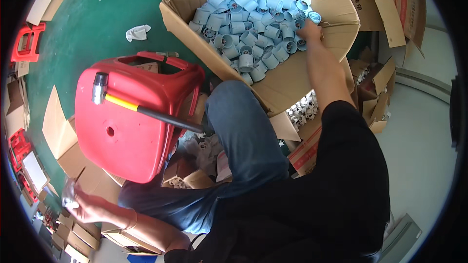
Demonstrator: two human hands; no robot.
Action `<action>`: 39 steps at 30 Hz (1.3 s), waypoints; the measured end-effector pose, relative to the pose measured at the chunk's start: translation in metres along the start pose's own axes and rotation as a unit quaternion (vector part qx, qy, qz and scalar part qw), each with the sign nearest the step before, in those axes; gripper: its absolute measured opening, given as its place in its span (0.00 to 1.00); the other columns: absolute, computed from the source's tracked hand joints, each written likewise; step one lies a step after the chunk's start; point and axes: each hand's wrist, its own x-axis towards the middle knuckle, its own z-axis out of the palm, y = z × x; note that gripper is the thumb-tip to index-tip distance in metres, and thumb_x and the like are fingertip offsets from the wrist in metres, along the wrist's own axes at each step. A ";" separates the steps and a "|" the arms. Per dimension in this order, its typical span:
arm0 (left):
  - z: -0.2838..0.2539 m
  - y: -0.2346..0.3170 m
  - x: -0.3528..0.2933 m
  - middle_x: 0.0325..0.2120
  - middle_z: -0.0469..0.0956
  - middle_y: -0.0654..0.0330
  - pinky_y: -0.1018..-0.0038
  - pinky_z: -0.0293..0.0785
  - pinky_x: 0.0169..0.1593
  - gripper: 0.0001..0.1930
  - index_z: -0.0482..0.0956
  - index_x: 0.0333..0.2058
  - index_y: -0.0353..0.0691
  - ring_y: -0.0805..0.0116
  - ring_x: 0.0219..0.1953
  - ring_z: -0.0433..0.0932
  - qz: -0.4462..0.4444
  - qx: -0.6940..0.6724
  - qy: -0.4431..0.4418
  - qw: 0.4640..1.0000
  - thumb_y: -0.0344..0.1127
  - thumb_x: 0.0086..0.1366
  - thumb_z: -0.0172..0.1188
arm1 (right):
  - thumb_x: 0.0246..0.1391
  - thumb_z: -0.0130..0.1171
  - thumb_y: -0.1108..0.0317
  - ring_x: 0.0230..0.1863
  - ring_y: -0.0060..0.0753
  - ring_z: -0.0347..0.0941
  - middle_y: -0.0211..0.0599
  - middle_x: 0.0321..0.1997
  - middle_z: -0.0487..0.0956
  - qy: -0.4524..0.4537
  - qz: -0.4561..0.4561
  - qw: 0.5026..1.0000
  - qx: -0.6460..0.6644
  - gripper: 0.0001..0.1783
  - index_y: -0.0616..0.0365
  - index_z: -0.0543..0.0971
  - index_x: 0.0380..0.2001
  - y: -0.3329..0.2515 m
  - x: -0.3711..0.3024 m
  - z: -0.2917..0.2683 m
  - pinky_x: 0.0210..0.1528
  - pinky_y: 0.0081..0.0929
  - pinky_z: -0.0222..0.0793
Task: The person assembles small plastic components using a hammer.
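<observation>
A large open cardboard box (336, 5) in front of me is full of several light blue plastic cylinder parts (253, 24). My right hand (310, 30) reaches into the box at its right side, fingers closed around blue parts, one of them (315, 17) sticking out above the knuckles. My left hand (80, 202) is down at the lower left, holding a small clear plastic bag (68, 195). A red plastic stool (131, 117) stands by my left knee with a hammer (146, 112) lying across its seat.
Flattened and open cardboard boxes (385, 83) crowd the right side, one holding white parts (304, 109). More cardboard (61, 131) lies on the green floor (83, 34) at left, with a crumpled white rag (137, 32) and another red stool (27, 44).
</observation>
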 end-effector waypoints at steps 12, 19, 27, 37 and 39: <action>0.016 -0.035 -0.013 0.35 0.82 0.46 0.75 0.83 0.42 0.12 0.76 0.44 0.25 0.61 0.35 0.83 -0.032 -0.164 -0.120 0.979 0.17 0.61 0.59 | 0.35 0.68 0.70 0.38 0.42 0.78 0.36 0.40 0.80 0.193 -0.252 0.839 0.442 0.33 0.53 0.73 0.50 -0.086 -0.088 -0.078 0.40 0.32 0.73; 0.018 -0.020 -0.030 0.37 0.82 0.51 0.77 0.80 0.41 0.15 0.79 0.44 0.27 0.67 0.35 0.81 -0.029 -0.169 -0.100 0.980 0.17 0.56 0.60 | 0.39 0.67 0.71 0.46 0.38 0.75 0.40 0.48 0.78 0.131 -0.570 0.649 0.486 0.33 0.58 0.71 0.53 -0.153 -0.282 -0.189 0.48 0.30 0.69; 0.007 -0.010 -0.027 0.33 0.82 0.53 0.82 0.79 0.35 0.13 0.79 0.42 0.27 0.72 0.31 0.80 -0.101 -0.328 -0.047 0.938 0.16 0.55 0.62 | 0.42 0.66 0.67 0.50 0.44 0.72 0.43 0.53 0.73 0.018 -0.754 0.609 0.246 0.38 0.57 0.66 0.59 -0.241 -0.454 -0.214 0.53 0.35 0.67; 0.024 -0.010 -0.024 0.33 0.84 0.54 0.86 0.76 0.36 0.15 0.79 0.42 0.28 0.76 0.31 0.81 -0.116 -0.365 -0.045 0.923 0.17 0.55 0.63 | 0.39 0.68 0.65 0.56 0.56 0.68 0.52 0.55 0.69 0.003 -0.687 0.726 0.027 0.51 0.56 0.56 0.68 -0.319 -0.479 -0.165 0.57 0.42 0.66; 0.036 -0.006 -0.028 0.32 0.84 0.56 0.87 0.76 0.35 0.14 0.80 0.41 0.29 0.77 0.31 0.80 -0.083 -0.352 -0.073 0.929 0.16 0.54 0.64 | 0.39 0.69 0.65 0.57 0.55 0.66 0.53 0.55 0.69 0.039 -0.681 0.726 0.092 0.53 0.57 0.54 0.69 -0.305 -0.481 -0.159 0.58 0.42 0.65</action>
